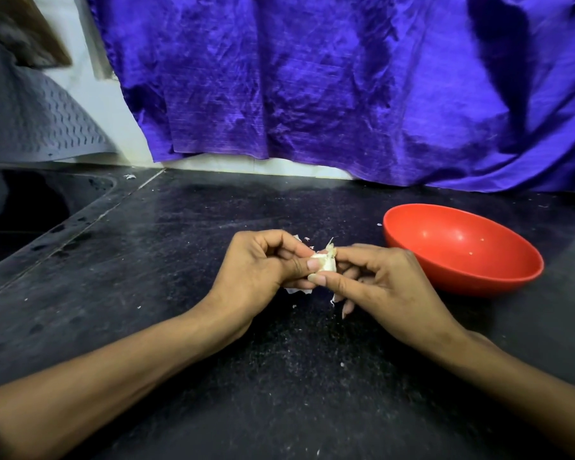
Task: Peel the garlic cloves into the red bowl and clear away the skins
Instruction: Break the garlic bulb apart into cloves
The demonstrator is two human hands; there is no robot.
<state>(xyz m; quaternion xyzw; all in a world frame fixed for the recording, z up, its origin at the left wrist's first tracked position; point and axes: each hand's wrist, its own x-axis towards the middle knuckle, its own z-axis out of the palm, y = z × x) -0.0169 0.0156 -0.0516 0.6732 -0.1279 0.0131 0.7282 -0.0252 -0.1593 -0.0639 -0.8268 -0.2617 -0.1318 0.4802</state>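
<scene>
No readable text, label, brand, number or sign is showing anywhere in this view.

A home kitchen is shown: a black stone counter [186,247] is joined at frame left by a sunken sink [30,207], white tiles [246,166] are seen behind, and garlic [324,262] is being peeled by hand.

Black counter [186,260] with red bowl [462,250], skin flakes [131,176]
</scene>
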